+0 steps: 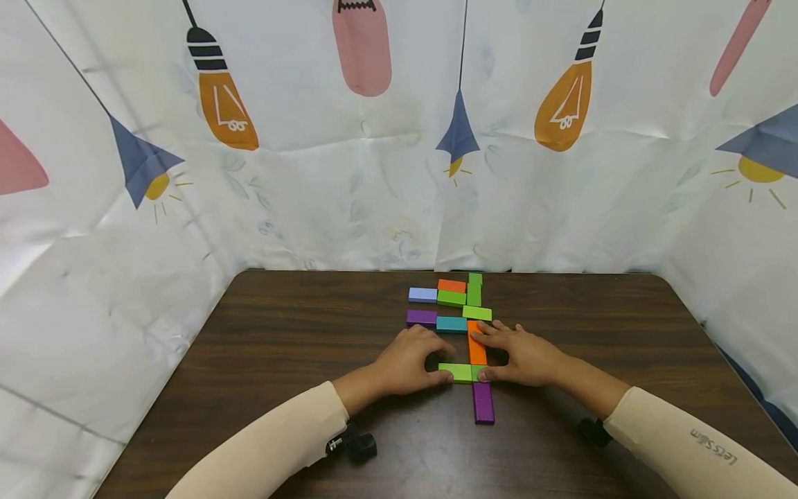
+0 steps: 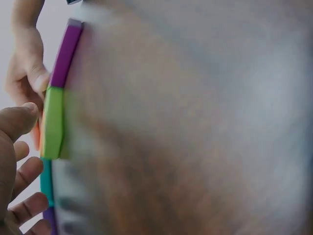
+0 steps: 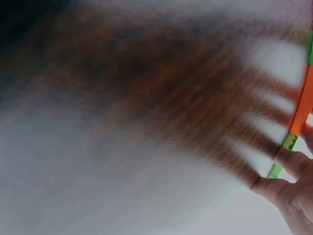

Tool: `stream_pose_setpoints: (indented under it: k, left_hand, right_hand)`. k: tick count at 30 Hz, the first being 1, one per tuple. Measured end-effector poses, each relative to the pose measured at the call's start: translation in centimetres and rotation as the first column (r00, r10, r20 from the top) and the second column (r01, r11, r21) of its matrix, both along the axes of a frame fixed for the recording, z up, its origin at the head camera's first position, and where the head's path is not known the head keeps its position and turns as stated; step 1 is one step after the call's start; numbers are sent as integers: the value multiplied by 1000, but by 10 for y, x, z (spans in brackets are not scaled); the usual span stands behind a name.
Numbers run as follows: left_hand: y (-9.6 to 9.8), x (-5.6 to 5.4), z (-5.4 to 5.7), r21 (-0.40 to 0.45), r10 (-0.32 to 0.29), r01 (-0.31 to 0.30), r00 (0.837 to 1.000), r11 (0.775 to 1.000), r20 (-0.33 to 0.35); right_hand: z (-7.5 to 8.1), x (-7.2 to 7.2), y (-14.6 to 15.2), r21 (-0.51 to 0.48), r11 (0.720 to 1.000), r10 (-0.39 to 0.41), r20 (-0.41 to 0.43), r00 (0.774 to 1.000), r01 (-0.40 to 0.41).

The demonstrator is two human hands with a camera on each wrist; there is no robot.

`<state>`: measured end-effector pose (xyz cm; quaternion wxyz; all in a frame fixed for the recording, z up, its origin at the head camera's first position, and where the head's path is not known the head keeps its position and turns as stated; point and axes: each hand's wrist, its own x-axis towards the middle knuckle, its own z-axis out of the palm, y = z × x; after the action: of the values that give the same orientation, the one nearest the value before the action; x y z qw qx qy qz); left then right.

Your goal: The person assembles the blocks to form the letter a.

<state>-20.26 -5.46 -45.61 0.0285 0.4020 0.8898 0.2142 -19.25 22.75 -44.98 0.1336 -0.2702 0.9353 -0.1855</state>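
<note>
Fingers (image 2: 28, 172) apart, left hand (image 1: 410, 360), right hand (image 1: 527, 355); head view alone shows lavender block (image 1: 422, 295).

Twelve blocks (image 1: 483, 403), two hands (image 1: 526, 356)

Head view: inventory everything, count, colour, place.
Green blocks: six, green to lime, throughout layout
Orange blocks: two, orange, far row and centre column
Purple blocks: two, purple, left side and near end
Teal block: one, teal, beside farther purple one
Pale block: one, light blue, far row, left
Table: one, dark brown, under blocks
Backdrop cloth: count unclear, white, printed, behind table
Unidentified strip: one, dark blue, right of table
Wrist devices: two, black, one per wrist
Sleeves: two, cream, forearms
Left hand: one, at nearest lime block
Right hand: one, touching orange and green blocks
</note>
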Motion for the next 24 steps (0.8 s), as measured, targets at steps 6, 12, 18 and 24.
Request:
stream_pose_setpoints:
  k: [6, 12, 18, 24]
  left_hand:
    - [-9, -13, 11, 66, 47, -45, 998, 997, -32]
    - [-18, -30, 14, 133, 97, -88, 993, 987, -65]
    - [-27, -46, 12, 130, 157, -145, 984, 981, -88]
    - [-37, -63, 8, 89, 198, -191, 977, 977, -76]
  right_hand:
    - [0, 0, 0, -8, 1000, 5, -1, 1000, -5]
    - [0, 0, 1, -4, 1000, 6, 4, 1000, -6]
    - [1, 0, 1, 3, 1000, -1, 14, 1000, 1]
    - [2, 1, -1, 4, 1000, -3, 12, 1000, 3]
